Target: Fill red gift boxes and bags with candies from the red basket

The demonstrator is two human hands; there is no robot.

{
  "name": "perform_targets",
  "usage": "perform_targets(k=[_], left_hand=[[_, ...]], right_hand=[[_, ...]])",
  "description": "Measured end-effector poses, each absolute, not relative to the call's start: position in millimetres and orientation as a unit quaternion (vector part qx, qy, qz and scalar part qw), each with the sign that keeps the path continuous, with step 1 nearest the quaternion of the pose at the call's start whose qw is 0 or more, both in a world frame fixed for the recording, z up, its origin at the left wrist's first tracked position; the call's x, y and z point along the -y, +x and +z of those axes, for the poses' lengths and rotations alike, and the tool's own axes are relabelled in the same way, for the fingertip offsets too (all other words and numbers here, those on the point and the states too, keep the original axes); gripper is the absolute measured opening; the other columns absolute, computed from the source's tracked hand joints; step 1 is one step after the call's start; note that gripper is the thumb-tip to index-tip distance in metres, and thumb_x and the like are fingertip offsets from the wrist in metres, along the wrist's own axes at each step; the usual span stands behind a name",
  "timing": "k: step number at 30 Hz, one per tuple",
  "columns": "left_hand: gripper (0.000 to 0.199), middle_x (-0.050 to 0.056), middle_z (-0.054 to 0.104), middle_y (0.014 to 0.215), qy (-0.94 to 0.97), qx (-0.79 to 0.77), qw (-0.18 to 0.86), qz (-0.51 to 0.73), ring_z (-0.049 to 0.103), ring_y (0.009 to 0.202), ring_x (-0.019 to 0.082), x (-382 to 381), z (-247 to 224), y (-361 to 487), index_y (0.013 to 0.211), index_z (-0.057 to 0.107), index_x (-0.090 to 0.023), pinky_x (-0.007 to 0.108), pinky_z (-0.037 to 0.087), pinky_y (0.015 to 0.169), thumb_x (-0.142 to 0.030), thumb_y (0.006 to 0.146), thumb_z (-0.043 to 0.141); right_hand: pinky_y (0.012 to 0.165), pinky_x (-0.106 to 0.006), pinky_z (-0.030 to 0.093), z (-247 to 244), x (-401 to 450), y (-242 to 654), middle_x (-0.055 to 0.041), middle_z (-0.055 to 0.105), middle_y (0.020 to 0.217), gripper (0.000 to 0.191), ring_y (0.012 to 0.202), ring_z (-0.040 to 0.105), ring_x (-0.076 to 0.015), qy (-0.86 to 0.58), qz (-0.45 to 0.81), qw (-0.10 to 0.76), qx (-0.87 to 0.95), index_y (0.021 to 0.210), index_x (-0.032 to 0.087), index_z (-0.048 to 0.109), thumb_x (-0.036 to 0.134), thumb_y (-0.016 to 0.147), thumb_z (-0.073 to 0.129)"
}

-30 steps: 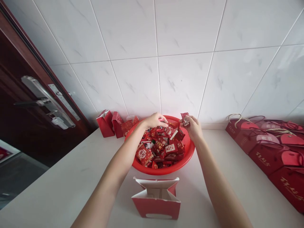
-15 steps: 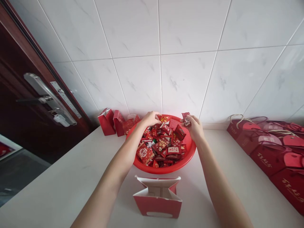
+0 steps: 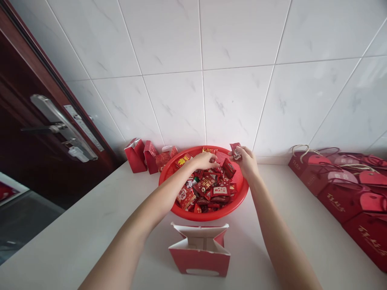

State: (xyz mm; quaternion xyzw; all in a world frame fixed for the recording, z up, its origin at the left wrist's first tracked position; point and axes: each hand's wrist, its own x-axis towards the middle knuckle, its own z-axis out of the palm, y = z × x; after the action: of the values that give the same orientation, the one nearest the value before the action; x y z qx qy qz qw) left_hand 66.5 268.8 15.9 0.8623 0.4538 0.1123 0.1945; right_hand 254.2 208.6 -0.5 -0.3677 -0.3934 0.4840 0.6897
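Note:
My right hand [image 3: 248, 163] pinches a wrapped candy [image 3: 235, 151] in a dark red wrapper with white print, held up over the far right rim of a red plastic basket [image 3: 208, 216]. Inside that basket lies a heap of red-wrapped candies [image 3: 205, 185]. My left hand [image 3: 206, 161] reaches over the heap toward its far side. Its fingers are curled together among the wrappers, and what they hold, if anything, is hidden. Nearer to me a red paper gift box [image 3: 199, 262] stands upright with its top open and its white inside showing.
Several small red boxes [image 3: 135, 156] stand against the tiled wall at the back left. Rows of dark red gift boxes with rope handles [image 3: 335, 199] fill the right of the white counter [image 3: 121, 209]. A brown door [image 3: 30, 161] with a metal handle is at the left.
My left hand has moved right and slightly down across the candies, uncovering a yellow-printed wrapper behind it. My right hand still holds the candy, almost in the same place.

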Motion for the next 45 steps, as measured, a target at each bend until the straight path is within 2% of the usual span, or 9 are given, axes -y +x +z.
perform_targets(k=[3,10,15,20,27,30,36,40,45], left_hand=[[0.026,0.003,0.073,0.082,0.87,-0.447,0.188,0.086,0.067,0.082,0.024,-268,9,77,0.089,0.077,-0.02,0.029,0.046,0.074,-0.038,0.071,0.084],[0.067,-0.003,0.064,0.074,0.829,-0.4,0.329,0.21,0.061,0.073,0.018,-273,18,73,0.122,0.07,-0.015,0.029,0.047,0.071,-0.022,0.058,0.09],[0.063,0.001,0.07,0.083,0.722,-0.37,0.431,0.394,0.065,0.08,0.018,-276,30,64,0.111,0.069,-0.013,0.033,0.052,0.079,-0.029,0.054,0.093],[0.054,0.003,0.073,0.085,0.669,-0.351,0.465,0.46,0.067,0.078,0.018,-269,33,69,0.094,0.069,-0.014,0.032,0.053,0.076,-0.034,0.051,0.093],[0.046,-0.003,0.065,0.07,0.686,-0.322,0.482,0.441,0.06,0.062,0.011,-263,27,78,0.08,0.06,-0.015,0.024,0.048,0.061,-0.033,0.052,0.093],[0.049,-0.002,0.067,0.075,0.687,-0.317,0.477,0.446,0.06,0.061,0.011,-262,26,80,0.087,0.06,-0.016,0.024,0.048,0.06,-0.031,0.054,0.092],[0.048,0.008,0.075,0.102,0.7,-0.325,0.471,0.429,0.068,0.084,0.019,-260,27,82,0.105,0.071,-0.014,0.031,0.055,0.074,-0.027,0.062,0.088],[0.038,0.006,0.078,0.097,0.732,-0.31,0.465,0.39,0.071,0.091,0.022,-261,24,83,0.097,0.076,-0.014,0.036,0.053,0.088,-0.021,0.061,0.086],[0.043,0.007,0.078,0.094,0.707,-0.31,0.485,0.411,0.071,0.087,0.023,-262,22,84,0.094,0.076,-0.012,0.038,0.054,0.088,-0.028,0.057,0.091]], right_hand=[[0.06,-0.031,0.054,-1,-209,254,-0.0005,0.069,0.066,0.034,0.057,0.061,-0.016,-0.37,0.48,0.691,0.393,0.071,0.023,0.058,0.048,0.065,0.08],[0.062,-0.03,0.054,-1,-210,254,-0.0006,0.069,0.065,0.033,0.058,0.061,-0.0155,-0.369,0.486,0.691,0.388,0.069,0.023,0.059,0.048,0.063,0.08],[0.063,-0.028,0.054,-1,-211,253,0.0005,0.066,0.064,0.034,0.062,0.062,-0.0145,-0.35,0.498,0.699,0.376,0.065,0.022,0.061,0.046,0.059,0.083],[0.064,-0.024,0.054,1,-209,254,0.0015,0.067,0.077,0.039,0.073,0.066,-0.0148,-0.339,0.516,0.67,0.412,0.069,0.022,0.065,0.052,0.058,0.086],[0.073,-0.031,0.06,0,-208,256,0.002,0.069,0.087,0.043,0.08,0.07,-0.0168,-0.335,0.538,0.627,0.453,0.076,0.023,0.065,0.057,0.061,0.087],[0.074,-0.033,0.061,0,-208,257,0.002,0.069,0.087,0.043,0.079,0.07,-0.0168,-0.331,0.539,0.628,0.454,0.077,0.024,0.065,0.057,0.063,0.087],[0.071,-0.029,0.06,0,-207,257,0.0026,0.068,0.086,0.04,0.077,0.066,-0.0148,-0.318,0.542,0.643,0.438,0.076,0.024,0.065,0.055,0.062,0.087],[0.067,-0.025,0.057,1,-206,257,0.003,0.066,0.08,0.037,0.075,0.061,-0.0132,-0.32,0.529,0.639,0.457,0.073,0.024,0.066,0.053,0.065,0.086],[0.068,-0.027,0.058,-1,-210,258,0.0033,0.065,0.076,0.039,0.072,0.062,-0.0138,-0.3,0.539,0.651,0.442,0.072,0.023,0.064,0.054,0.064,0.087]])
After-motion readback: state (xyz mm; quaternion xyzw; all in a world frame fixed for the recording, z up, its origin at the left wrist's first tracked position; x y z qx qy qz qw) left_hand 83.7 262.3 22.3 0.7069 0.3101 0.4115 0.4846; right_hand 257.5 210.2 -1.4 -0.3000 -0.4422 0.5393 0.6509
